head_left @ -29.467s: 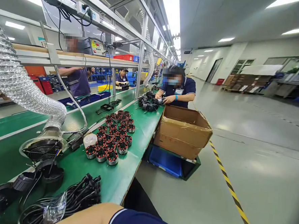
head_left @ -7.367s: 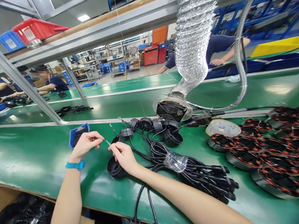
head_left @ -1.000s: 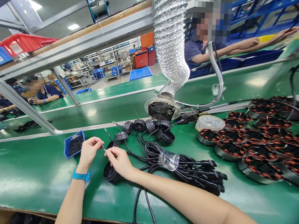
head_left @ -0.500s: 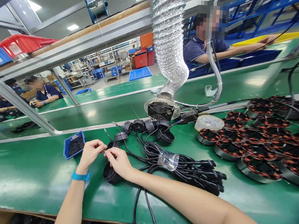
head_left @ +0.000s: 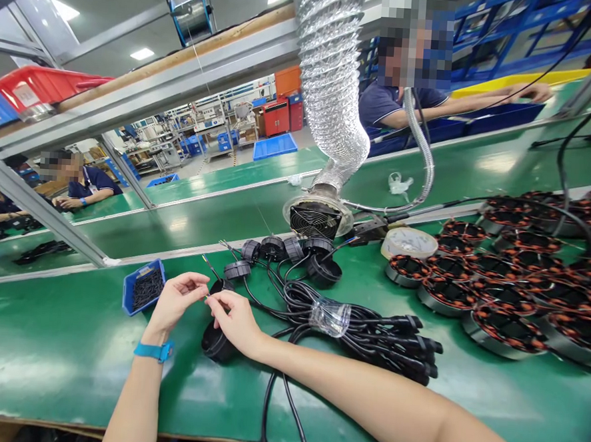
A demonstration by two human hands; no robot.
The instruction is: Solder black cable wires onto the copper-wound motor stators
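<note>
My left hand, with a blue band at the wrist, pinches at a thin wire end. On the other side of that wire, the fingertips of my right hand are closed on it too; the fingers partly hide it. Below them a black round cap lies on the green bench, partly covered by my right hand. Another black cap sits just behind the fingertips, near a cable end with coloured wires. A bundle of black cables, bound with clear plastic, lies beyond my right forearm.
A blue bin of small black pieces stands left of my hands. Wound copper stators crowd the right side, beside a white round tub. A fume duct hangs over a fan. Co-workers sit across the benches.
My left wrist has shifted slightly left and its fingers have lifted and loosened a little. My right hand stays almost in place. The view has moved slightly.
</note>
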